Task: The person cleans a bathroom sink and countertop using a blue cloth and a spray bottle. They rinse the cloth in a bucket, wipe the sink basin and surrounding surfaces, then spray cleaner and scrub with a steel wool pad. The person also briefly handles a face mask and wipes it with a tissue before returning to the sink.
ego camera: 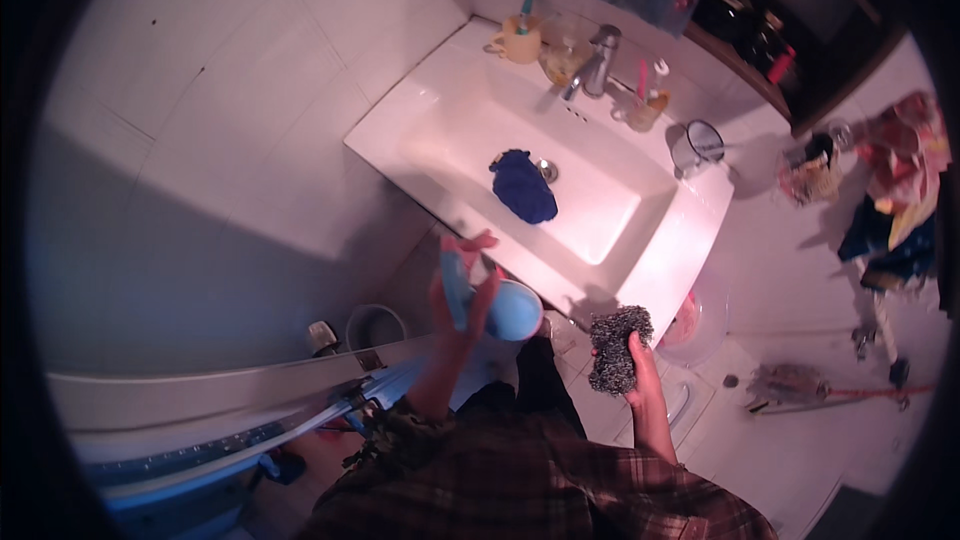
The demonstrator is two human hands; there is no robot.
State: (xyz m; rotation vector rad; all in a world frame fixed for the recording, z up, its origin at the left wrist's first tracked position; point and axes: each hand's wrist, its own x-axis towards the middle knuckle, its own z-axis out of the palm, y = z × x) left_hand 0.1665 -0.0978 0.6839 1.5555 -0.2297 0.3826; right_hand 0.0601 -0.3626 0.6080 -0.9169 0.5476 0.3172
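Observation:
My right hand [641, 371] grips a dark grey steel-wool scouring pad [619, 350] near the front right corner of a white washbasin [480, 229]. My left hand [466, 285], partly blurred, is closed around a light blue object [454, 291], whose exact kind I cannot tell. Just right of that hand is a round light blue surface with a pale rim [514, 310]; whether it belongs to the held object is unclear. A crumpled dark blue cloth [524, 187] lies in the basin beside the metal drain [547, 170].
Along the basin's back stand a yellow mug [520, 41], a chrome faucet [597, 64], a cup with brushes [643, 111] and a clear cup [697, 148]. Cloths hang [904, 157] on the right wall. A plastic tub [694, 326] is beneath the basin's right side.

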